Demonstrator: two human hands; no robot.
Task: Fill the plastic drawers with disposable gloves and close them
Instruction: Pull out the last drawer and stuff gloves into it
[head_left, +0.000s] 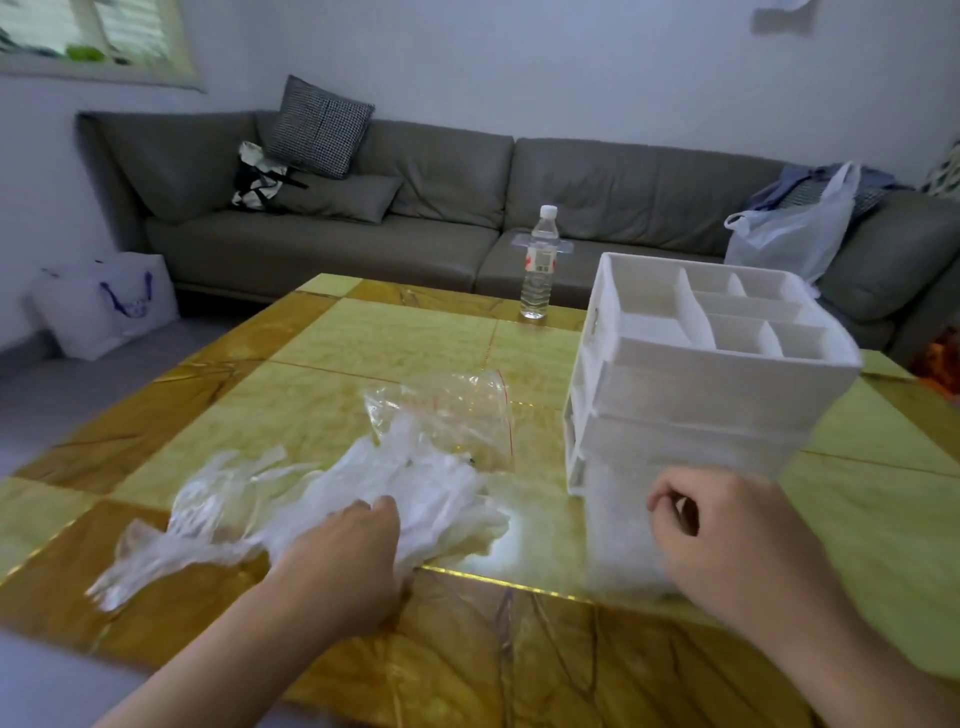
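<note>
L hand (348, 551) fingers on gloves (415, 493); R hand (727, 535) fingers curled at drawer (623, 530); bottle label (540, 260) unreadable.

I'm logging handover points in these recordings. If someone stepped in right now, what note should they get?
Left hand rests on the pile of disposable gloves on the table, beside an opened clear bag.
Right hand, fingers curled, is at the lowest drawer of the white drawer unit; that drawer is pulled out, but blur hides the grip.
Done: gloves taken out of the bag, bottom drawer opened.
Left: load gloves into the drawers and close each.
</note>
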